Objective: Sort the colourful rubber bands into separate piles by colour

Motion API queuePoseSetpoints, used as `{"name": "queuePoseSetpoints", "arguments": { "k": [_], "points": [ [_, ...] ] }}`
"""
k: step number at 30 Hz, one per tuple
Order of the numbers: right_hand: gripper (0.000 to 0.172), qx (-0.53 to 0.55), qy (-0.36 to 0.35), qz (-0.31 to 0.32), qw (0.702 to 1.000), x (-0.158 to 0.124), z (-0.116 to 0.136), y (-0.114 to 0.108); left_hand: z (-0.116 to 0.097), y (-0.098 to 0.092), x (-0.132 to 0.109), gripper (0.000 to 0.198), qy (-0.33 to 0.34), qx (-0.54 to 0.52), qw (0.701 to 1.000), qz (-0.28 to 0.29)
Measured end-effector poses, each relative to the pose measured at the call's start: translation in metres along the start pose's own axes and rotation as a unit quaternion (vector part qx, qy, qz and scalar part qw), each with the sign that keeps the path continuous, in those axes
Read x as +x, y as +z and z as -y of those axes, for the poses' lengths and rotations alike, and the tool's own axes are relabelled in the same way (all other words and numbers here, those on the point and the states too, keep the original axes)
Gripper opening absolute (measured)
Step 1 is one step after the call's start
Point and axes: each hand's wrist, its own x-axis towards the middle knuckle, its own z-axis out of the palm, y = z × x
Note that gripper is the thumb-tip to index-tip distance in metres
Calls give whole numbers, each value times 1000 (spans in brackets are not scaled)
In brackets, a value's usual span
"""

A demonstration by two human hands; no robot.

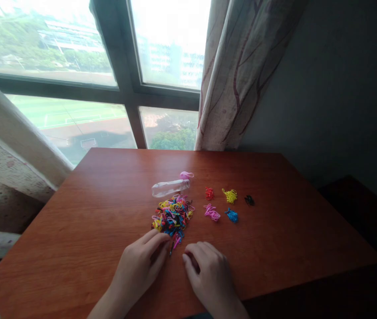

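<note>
A heap of mixed-colour small elastic bands (173, 215) lies in the middle of the table. My left hand (142, 261) rests at the heap's near edge, thumb and forefinger bent together; whatever is between them is too small to make out. Beside those fingertips, a few loose bands (176, 241), pink and dark, trail from the heap. My right hand (210, 272) is curled on the table just to the right, its thumb close to the fingers, and I cannot see what it holds, if anything. Sorted by colour are red (209, 193), yellow (230, 196), pink (212, 212), blue (231, 215) and black bands (249, 200).
Behind the heap, a clear plastic bottle (170, 188) lies on its side, with a pink looped piece (186, 175) beside its neck. The brown wooden table (75, 230) meets a window and curtains (235, 75) at the back.
</note>
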Motion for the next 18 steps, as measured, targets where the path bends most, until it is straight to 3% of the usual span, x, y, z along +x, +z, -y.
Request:
{"name": "queuePoseSetpoints", "arguments": {
  "k": [11,18],
  "points": [
    [15,-31,29,-34,999,5,29,32,1,0,2,14,3,-15,1000,-19],
    [15,-4,10,-54,998,6,27,30,2,0,2,16,12,-10,1000,-18]
  ]
}}
